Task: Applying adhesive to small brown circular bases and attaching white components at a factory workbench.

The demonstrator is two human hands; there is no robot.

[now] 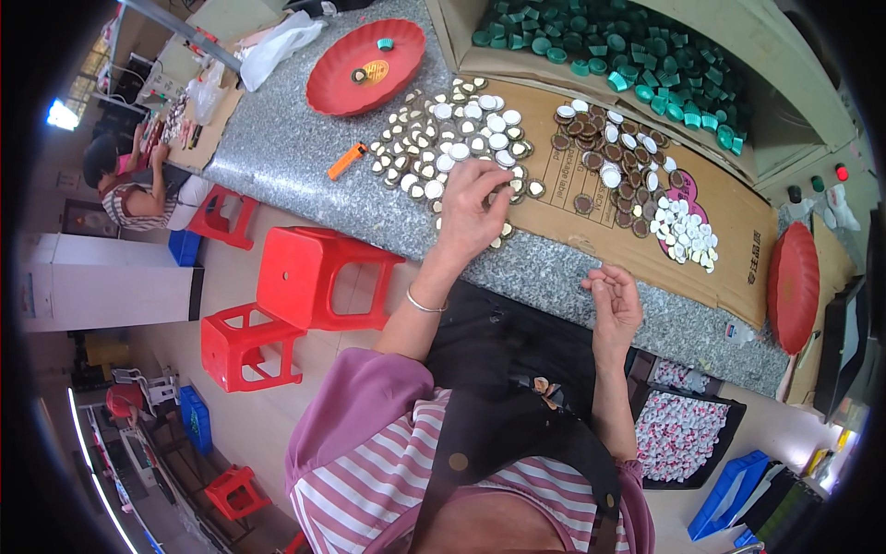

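Left hand (475,208): at the right side of the pale-faced round discs (406,138), fingers curled toward the thumb; cannot tell whether it pinches one.
Right hand (616,303): near the counter's (268,138) front edge, thumb and fingers drawn close; any grip on something is unclear.
Cardboard sheet (743,217): bears brown discs (632,194) and small white pieces (685,233).
Red scalloped tray (330,78): beyond the pale-faced round discs, left of the green fluted cups (572,32).

A workshop, shown by heaped green cups (620,79) and loose discs (460,151).
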